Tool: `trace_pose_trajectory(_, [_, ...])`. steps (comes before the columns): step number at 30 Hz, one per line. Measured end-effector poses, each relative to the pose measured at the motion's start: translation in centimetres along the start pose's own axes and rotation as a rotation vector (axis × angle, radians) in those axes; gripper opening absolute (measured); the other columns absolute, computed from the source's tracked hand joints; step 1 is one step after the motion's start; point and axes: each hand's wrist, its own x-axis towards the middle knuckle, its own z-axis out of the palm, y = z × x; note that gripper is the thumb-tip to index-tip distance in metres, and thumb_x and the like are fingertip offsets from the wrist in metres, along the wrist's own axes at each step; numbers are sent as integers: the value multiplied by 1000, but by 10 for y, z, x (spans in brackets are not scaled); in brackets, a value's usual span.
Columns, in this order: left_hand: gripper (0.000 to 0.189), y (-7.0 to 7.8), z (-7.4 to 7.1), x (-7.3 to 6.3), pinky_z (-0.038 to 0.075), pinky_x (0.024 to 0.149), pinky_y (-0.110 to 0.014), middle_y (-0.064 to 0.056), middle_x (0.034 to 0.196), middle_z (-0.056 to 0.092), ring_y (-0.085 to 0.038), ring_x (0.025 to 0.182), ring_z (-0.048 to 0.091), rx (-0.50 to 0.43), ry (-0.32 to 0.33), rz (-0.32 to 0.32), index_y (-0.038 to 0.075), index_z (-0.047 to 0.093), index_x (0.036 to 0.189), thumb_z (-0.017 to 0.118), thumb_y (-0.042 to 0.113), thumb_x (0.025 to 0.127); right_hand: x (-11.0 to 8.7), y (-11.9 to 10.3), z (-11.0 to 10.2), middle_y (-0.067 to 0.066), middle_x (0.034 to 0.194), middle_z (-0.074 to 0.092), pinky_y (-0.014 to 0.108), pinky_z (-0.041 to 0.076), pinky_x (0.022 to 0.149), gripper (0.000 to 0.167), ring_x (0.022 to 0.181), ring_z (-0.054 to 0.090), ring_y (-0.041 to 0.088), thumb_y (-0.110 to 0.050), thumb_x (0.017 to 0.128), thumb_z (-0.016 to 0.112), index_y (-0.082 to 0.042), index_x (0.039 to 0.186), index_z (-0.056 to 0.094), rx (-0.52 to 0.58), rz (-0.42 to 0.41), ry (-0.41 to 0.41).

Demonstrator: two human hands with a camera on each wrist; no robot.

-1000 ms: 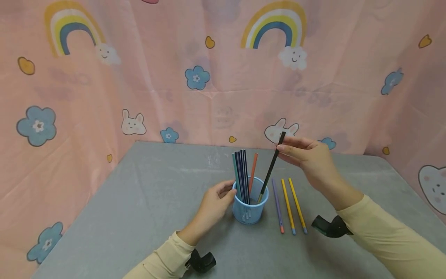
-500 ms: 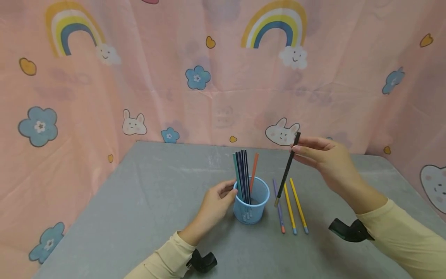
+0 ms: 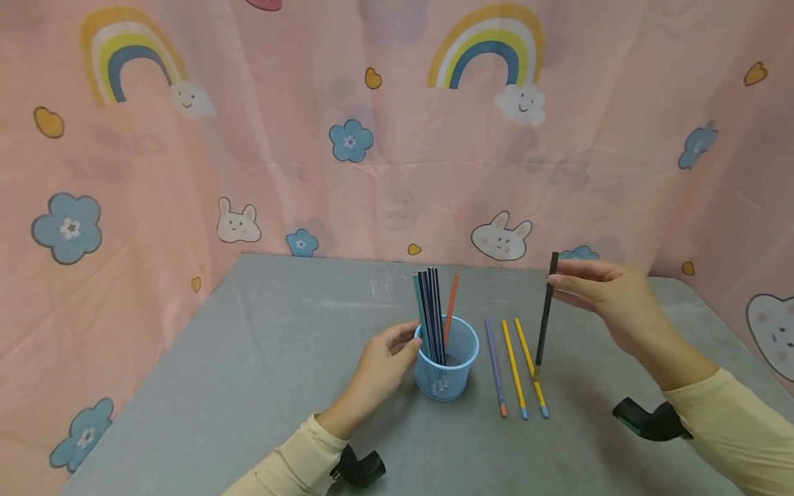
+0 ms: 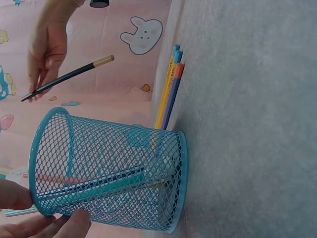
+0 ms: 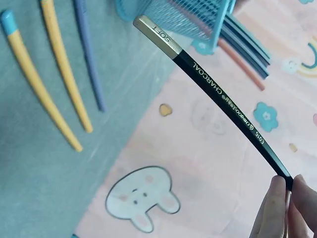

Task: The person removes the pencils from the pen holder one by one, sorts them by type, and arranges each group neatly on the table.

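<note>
A light-blue mesh pencil cup [image 3: 446, 382] stands upright on the grey table, with my left hand [image 3: 380, 362] gripping its rim from the left. Inside lean several dark pencils [image 3: 435, 310], a teal pencil [image 3: 419, 303] and an orange pencil [image 3: 452, 303]. My right hand [image 3: 620, 310] pinches a black charcoal pencil [image 5: 225, 104] near its upper end, between thumb and fingertips. This pencil hangs almost upright, its gold end marked "SOFT" pointing down. In the head view that end overlaps the rightmost yellow pencil [image 3: 524, 344] on the table.
Right of the cup, a purple pencil [image 3: 495, 368] and another yellow pencil [image 3: 513, 368] lie side by side with the rightmost one, coloured ends toward me. The grey table [image 3: 298, 331] meets a pink printed curtain [image 3: 397, 200] at its back edge.
My right hand has carried the charcoal pencil out of the cup and rightward, past the purple pencil to the rightmost yellow one, lowering it slightly. The left hand stays on the cup.
</note>
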Motion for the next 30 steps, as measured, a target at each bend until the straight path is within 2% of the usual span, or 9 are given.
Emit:
trace_pose_trajectory(4, [38, 0, 0, 0, 59, 94, -33, -24, 129, 64, -34, 120, 64, -2, 2, -3, -4, 57, 135, 57, 11, 100, 3, 8, -4, -31, 94, 65, 7, 55, 76, 12, 89, 66, -11, -26, 96, 67, -32, 105, 72, -104, 35, -1])
trace_pose_trajectory(6, [38, 0, 0, 0, 59, 93, -34, -24, 128, 64, -34, 119, 64, 3, 2, -1, -4, 57, 135, 57, 12, 100, 5, 12, -6, -33, 94, 64, 8, 55, 77, 17, 89, 65, -12, -28, 96, 66, -26, 112, 72, -139, 61, -6])
trace_pose_trajectory(9, [38, 1, 0, -1, 60, 93, -35, -24, 128, 65, -34, 119, 64, 9, 1, 5, -5, 57, 134, 58, 12, 100, 8, 16, -8, -33, 95, 62, 22, 58, 89, 39, 89, 64, -14, -34, 96, 66, -12, 128, 66, -194, 96, -20])
trace_pose_trajectory(13, [38, 1, 0, -2, 60, 93, -35, -23, 128, 65, -34, 119, 64, 9, 1, 9, -5, 57, 134, 58, 12, 100, 11, 19, -10, -34, 95, 61, 39, 49, 100, 59, 90, 64, -14, -38, 95, 67, 3, 137, 56, -237, 114, -52])
trace_pose_trajectory(14, [38, 1, 0, -2, 60, 93, -35, -23, 128, 65, -34, 119, 64, 9, 1, 10, -5, 57, 134, 58, 12, 100, 12, 21, -11, -34, 95, 62, 38, 50, 100, 60, 89, 65, -14, -37, 95, 67, 4, 137, 57, -233, 118, -60])
trace_pose_trajectory(17, [38, 2, 0, -2, 60, 93, -35, -23, 128, 64, -34, 119, 64, 9, 1, 10, -4, 57, 134, 58, 13, 100, 13, 25, -12, -31, 93, 66, 26, 58, 90, 52, 88, 67, -11, -32, 94, 69, 1, 133, 61, -195, 126, -74])
trace_pose_trajectory(20, [39, 3, 0, -2, 59, 94, -35, -23, 129, 64, -34, 120, 64, 9, 1, 8, -4, 57, 135, 58, 13, 100, 15, 31, -13, -28, 91, 69, 15, 59, 79, 46, 86, 68, -10, -28, 94, 70, 0, 130, 63, -155, 139, -85])
trace_pose_trajectory(25, [38, 1, 0, -1, 60, 93, -35, -24, 128, 64, -35, 120, 64, 9, 1, 9, -5, 57, 134, 58, 12, 100, 19, 39, -14, -26, 92, 69, 18, 60, 80, 54, 84, 67, -10, -26, 95, 68, 9, 135, 55, -168, 175, -94])
trace_pose_trajectory(30, [37, 0, 0, 1, 59, 93, -34, -23, 129, 64, -34, 120, 63, 16, 1, 5, -4, 57, 134, 57, 12, 100, 20, 44, -13, -21, 98, 69, 27, 61, 86, 60, 84, 66, -11, -29, 94, 69, 10, 137, 52, -228, 205, -87])
